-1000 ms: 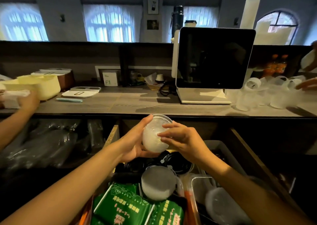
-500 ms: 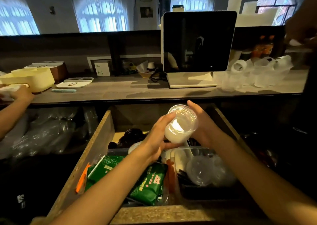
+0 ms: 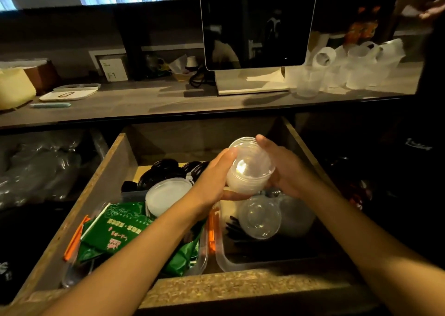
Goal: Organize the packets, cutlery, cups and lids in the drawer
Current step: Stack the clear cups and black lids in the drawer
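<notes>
Both my hands hold a stack of clear dome lids (image 3: 249, 168) over the open wooden drawer (image 3: 113, 171). My left hand (image 3: 214, 179) grips its left side and underside, and my right hand (image 3: 284, 171) cups its right side. Below in the drawer lie green packets (image 3: 120, 229) in a clear tray, a stack of white flat lids (image 3: 166, 195), black lids (image 3: 163, 171) at the back, and a clear bin (image 3: 240, 262) with a clear dome lid (image 3: 260, 219) and dark cutlery (image 3: 234, 226).
The counter (image 3: 144, 103) above the drawer carries a screen on a stand (image 3: 255, 24), clear plastic cups (image 3: 344, 67) at the right, a white scale (image 3: 69, 94) and a yellow box (image 3: 14, 86). Another person's hand (image 3: 431, 12) shows at the top right. Bagged plastic (image 3: 36, 166) fills the left shelf.
The view has tilted down and the drawer now shows in full. My hands have lowered the lid stack toward the drawer's right side, still holding it between them.
</notes>
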Demonstrator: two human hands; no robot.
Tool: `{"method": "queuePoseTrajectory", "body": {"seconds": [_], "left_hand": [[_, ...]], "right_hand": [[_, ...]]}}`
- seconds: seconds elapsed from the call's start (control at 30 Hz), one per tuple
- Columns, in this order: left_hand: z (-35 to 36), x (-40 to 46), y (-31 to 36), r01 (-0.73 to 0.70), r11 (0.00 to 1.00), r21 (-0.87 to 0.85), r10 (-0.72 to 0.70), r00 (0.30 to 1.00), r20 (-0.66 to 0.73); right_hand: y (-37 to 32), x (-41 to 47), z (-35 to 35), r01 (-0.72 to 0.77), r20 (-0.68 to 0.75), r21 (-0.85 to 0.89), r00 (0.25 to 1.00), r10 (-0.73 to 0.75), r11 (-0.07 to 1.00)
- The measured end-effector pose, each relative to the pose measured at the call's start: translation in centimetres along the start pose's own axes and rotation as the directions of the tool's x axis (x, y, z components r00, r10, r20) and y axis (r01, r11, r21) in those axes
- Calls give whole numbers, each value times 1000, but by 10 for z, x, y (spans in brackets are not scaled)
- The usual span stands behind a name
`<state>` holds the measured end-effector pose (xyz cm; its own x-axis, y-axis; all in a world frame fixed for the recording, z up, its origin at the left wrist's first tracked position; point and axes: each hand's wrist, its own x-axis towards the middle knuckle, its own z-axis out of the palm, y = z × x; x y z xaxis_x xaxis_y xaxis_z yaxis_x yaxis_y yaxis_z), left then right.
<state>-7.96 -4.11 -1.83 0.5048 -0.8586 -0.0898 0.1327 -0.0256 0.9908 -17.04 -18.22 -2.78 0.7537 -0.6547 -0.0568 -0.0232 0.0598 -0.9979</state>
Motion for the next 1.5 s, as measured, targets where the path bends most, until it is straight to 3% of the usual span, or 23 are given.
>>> {"method": "queuePoseTrajectory", "body": {"seconds": [0.3,0.53,0.63,0.8,0.93,1.07,1.27,1.5], "left_hand": [[-5,-22,11,-53,959,278,74,995,-65],[-7,-54,11,-6,979,205,11,1000,-23],[-6,-65,2,67,982,176,-70,997,16],[1,-71,-11,153,964,218,-170,983,62],[1,-70,-21,41,840,540,-61,998,20],[-2,-67,-22,-32,809,587,45,999,-8],[-8,-62,-18,-143,758,637,159,987,33],[-15,-56,-16,-225,734,641,237,969,69]], "right_hand": [[-2,-20,7,-25,205,-13,978,27,1000],[-12,-48,10,-82,245,-108,964,106,991],[0,-61,8,-141,183,-138,969,165,980],[6,-81,3,-182,52,-358,975,214,916],[13,-92,-1,-192,102,-422,961,257,886],[13,-90,4,-77,82,-477,988,131,876],[14,-83,4,105,113,-652,993,-40,751],[12,-77,7,202,167,-689,979,-119,696]]}}
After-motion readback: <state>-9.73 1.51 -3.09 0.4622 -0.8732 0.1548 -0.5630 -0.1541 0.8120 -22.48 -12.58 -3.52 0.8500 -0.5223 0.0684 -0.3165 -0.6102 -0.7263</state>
